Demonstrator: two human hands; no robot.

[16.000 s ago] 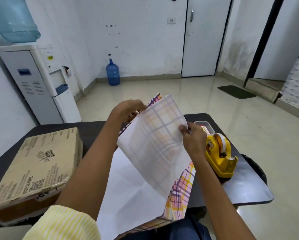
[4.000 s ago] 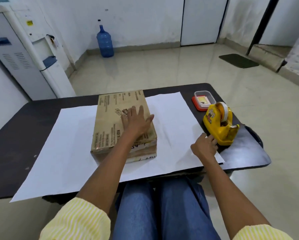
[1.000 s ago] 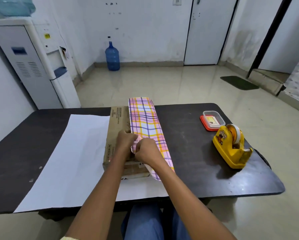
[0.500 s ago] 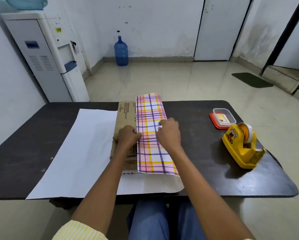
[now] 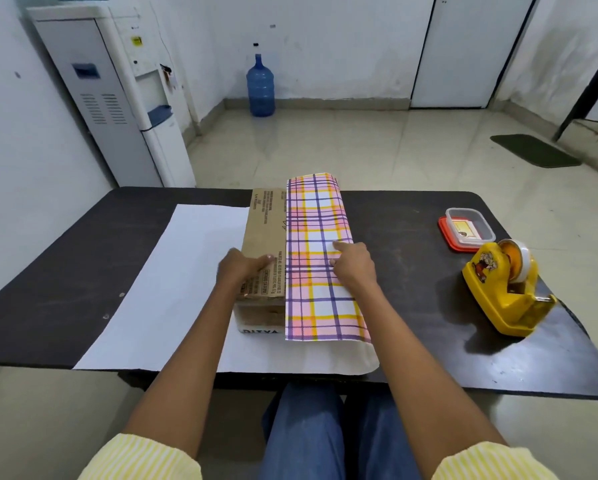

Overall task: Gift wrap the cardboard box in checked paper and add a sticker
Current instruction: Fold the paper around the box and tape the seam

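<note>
Cardboard box (image 5: 264,244) lies lengthwise mid-worktop (image 5: 411,220) on the checked paper (image 5: 320,258). The paper's right flap is folded over the box top, pattern up, and its white underside spreads left. Left hand (image 5: 240,266) clasps the box's left edge, thumb on top, likely to steady it. Right hand (image 5: 354,263) presses the flap flat, forefinger stretched out, probably setting the crease. Clear tub (image 5: 470,230) on a red lid, far right, holds a small printed card, possibly the sticker. Yellow tape dispenser (image 5: 505,289) sits near it.

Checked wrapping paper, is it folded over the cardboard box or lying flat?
Partly folded: the right side of the pink-and-yellow checked paper lies over the brown cardboard box; the left side lies flat, white side up.
</note>
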